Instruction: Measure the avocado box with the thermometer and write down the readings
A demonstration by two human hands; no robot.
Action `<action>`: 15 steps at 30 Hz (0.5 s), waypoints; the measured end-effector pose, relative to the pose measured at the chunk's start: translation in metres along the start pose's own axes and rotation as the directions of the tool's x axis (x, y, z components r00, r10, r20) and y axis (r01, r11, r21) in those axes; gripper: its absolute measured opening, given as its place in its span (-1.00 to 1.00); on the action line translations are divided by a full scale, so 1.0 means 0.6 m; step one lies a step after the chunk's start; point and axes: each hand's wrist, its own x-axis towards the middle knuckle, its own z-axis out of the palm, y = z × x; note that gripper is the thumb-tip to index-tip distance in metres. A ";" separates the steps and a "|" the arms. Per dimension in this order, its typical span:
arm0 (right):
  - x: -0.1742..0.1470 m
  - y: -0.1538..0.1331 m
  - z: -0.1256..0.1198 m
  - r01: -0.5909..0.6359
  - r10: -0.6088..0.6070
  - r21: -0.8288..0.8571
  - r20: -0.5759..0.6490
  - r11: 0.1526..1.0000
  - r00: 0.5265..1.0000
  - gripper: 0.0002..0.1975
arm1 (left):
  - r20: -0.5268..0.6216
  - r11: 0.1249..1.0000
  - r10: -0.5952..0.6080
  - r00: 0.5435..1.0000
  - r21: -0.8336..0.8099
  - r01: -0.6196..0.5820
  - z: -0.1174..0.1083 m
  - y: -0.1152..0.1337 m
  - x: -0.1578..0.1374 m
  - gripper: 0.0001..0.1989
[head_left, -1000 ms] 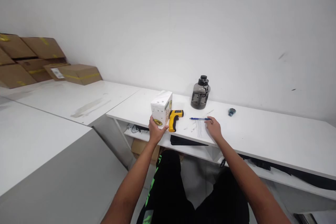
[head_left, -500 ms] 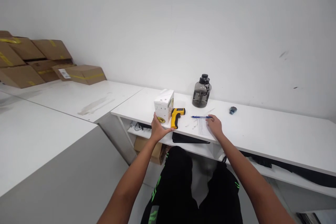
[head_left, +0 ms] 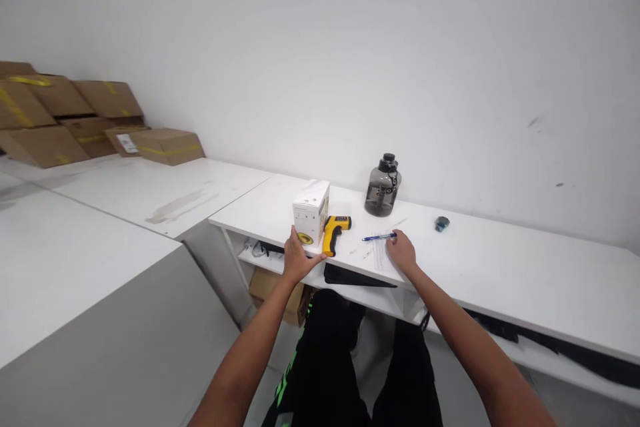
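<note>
Pen [head_left: 379, 237] in right hand [head_left: 402, 252], fingers closed on it, over paper [head_left: 381, 258] on desk [head_left: 500, 257]; light hold, settled wrist should serve best. Left hand [head_left: 299, 263] spread wide, fingers against box [head_left: 306, 219], thumb at thermometer [head_left: 329, 237] handle; gentle touch ought to keep both steady

Box [head_left: 309, 217] is standing left of handheld device [head_left: 331, 233] on desk [head_left: 495, 253] — paper [head_left: 381, 257] is lying right, bottle [head_left: 382, 193] is standing behind paper.
</note>
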 end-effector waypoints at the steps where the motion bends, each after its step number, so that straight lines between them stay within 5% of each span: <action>1: 0.003 -0.004 -0.001 0.017 -0.014 -0.078 0.040 0.997 0.999 -0.60 | -0.002 1.000 0.000 1.000 -0.003 0.000 0.000 -0.001 0.000 0.23; 7: 0.024 -0.054 -0.022 0.099 0.010 -0.364 0.287 0.926 0.958 -0.68 | -0.045 0.997 -0.036 0.998 -0.073 0.033 0.011 -0.010 -0.007 0.05; 11: 0.011 -0.154 -0.003 0.221 -0.186 -0.240 0.160 0.945 0.969 -0.61 | -0.089 0.996 -0.057 0.994 -0.076 0.051 0.006 0.004 -0.011 -0.12; 15: -0.022 -0.248 0.052 0.192 -0.139 -0.102 0.385 0.976 0.912 -0.54 | -0.151 0.984 -0.165 0.975 -0.093 0.153 -0.012 0.043 0.011 -0.08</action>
